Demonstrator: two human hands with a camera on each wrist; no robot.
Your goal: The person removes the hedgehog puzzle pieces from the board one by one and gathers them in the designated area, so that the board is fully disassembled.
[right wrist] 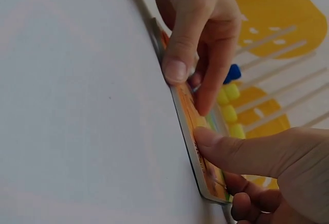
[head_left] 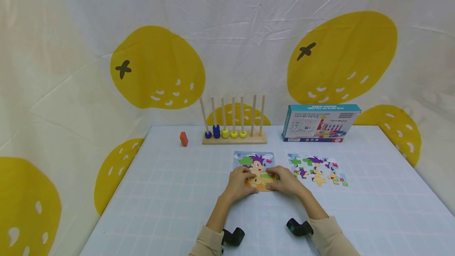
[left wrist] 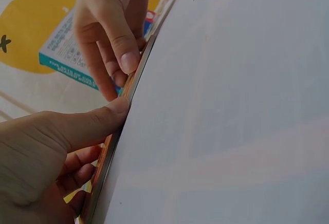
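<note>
In the head view a tray jigsaw puzzle with a purple-haired cartoon animal lies flat on the table. My left hand holds its left side, the thumb down by the near edge and the fingers bent over the picture. On the opposite side my right hand grips it in the same way. From the left wrist, the left thumb presses on the puzzle's near edge. The right wrist view has the right thumb on the orange part of the picture, the other fingers curled at the end of the board.
Loose puzzle pieces lie in a group to the right. Behind stand a wooden peg rack with blue and yellow beads, and a teal-topped box. An orange block stands at the back left. White cloth with yellow shapes hangs behind.
</note>
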